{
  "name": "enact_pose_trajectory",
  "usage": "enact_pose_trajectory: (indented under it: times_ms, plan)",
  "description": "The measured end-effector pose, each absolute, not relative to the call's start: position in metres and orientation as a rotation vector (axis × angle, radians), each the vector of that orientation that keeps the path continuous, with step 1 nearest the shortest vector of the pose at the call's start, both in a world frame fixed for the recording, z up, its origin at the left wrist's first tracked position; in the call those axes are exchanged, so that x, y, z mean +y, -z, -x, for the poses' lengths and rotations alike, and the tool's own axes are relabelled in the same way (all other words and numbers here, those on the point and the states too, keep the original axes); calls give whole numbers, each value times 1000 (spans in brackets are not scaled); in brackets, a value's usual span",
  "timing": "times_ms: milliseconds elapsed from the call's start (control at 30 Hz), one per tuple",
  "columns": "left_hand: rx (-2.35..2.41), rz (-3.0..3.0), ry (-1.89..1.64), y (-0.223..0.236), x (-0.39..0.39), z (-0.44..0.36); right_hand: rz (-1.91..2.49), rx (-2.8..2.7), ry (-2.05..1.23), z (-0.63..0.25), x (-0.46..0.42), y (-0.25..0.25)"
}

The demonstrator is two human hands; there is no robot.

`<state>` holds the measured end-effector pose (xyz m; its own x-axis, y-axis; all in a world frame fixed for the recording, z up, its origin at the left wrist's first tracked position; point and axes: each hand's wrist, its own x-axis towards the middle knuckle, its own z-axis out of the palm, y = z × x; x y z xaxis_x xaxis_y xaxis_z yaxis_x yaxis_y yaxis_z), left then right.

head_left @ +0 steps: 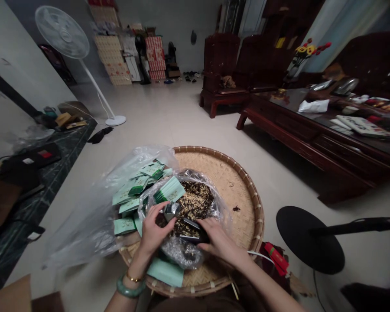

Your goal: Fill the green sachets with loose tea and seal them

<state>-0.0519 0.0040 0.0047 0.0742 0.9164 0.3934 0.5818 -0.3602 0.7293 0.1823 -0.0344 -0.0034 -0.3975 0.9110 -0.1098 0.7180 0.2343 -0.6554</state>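
Note:
My left hand point(154, 227) pinches a small sachet point(171, 210) whose silvery inside shows at its mouth. My right hand point(219, 240) grips a black scoop-like container point(199, 236) with a pale edge; fingers partly cover it, so its full shape is hidden. Both hands are over an opened clear plastic bag point(183, 253) of loose dark and yellowish dry mix point(196, 201). A stack of light green sachets point(170, 189) lies on the bag's far left side. More green sachets point(130, 190) are heaped to the left. All this rests on a round woven bamboo tray point(243, 190).
A large clear plastic bag point(94, 225) spreads over the tray's left edge to the floor. A green packet point(165, 272) lies at the near rim. Right stand a black round base point(308, 238) with a pole and a dark wooden table point(289, 134). A white fan point(115, 120) stands behind.

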Motion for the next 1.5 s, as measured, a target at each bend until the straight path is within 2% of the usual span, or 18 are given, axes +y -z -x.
enact_pose_trajectory:
  times_ms: [200,367,667,1167,1500]
  plan:
    - [1485,-1987,-1242,-7,9,52,1568,-2274,-714,-186,8,5]
    - [1472,-2007,-1238,-7,9,51,1551,-2582,-763,-171,47,-2]
    - [1468,-2006,-1247,-8,10,48,1605,-2338,-717,-181,101,7]
    - [1443,-1877,-1268,0,24,33,1596,-2509,-800,-154,75,2]
    - [1510,-1832,-1296,2,44,34,1629,-2294,-832,-172,96,13]
